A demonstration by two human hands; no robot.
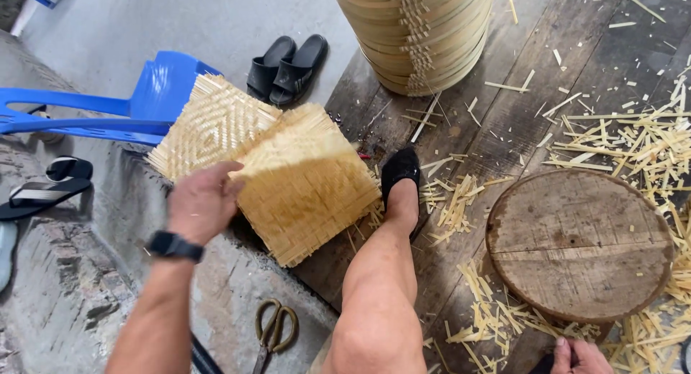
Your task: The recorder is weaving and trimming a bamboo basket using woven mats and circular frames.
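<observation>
I see my left hand (204,201) gripping a square woven bamboo mat (306,179) atop another beside a blue chair (155,93) | right hand (579,357) at frame edge, grip unclear | round wooden block (579,248), bamboo offcuts (633,140), scissors (272,331) nearby

The left hand (204,201) reaches forward with its forearm extended, fingers curled closed around the near edge of the woven mat (306,179). The right hand (578,356) hangs low, well right of that mat, fingers loosely bent.

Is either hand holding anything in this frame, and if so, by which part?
The left hand grips the top woven bamboo mat by its near left edge. The right hand shows only partly at the bottom edge; whether it holds anything cannot be told.
</observation>
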